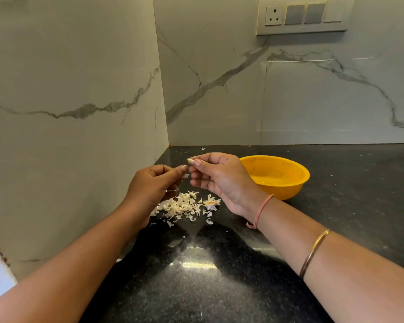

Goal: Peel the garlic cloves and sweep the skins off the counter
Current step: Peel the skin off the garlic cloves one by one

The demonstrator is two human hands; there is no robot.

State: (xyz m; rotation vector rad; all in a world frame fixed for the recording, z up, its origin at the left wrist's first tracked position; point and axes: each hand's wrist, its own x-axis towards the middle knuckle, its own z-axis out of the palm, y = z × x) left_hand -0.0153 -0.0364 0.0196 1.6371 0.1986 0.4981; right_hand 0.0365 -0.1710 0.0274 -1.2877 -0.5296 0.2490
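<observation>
Clove: small, firm, likely slick; right hand pinches it at the sides.
Skin scrap: papery; left hand pinches it.

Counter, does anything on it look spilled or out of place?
Garlic skins lie scattered in a loose pile on the counter, with stray flecks toward the wall: peeling litter, not yet swept. The yellow bowl stands upright.
</observation>
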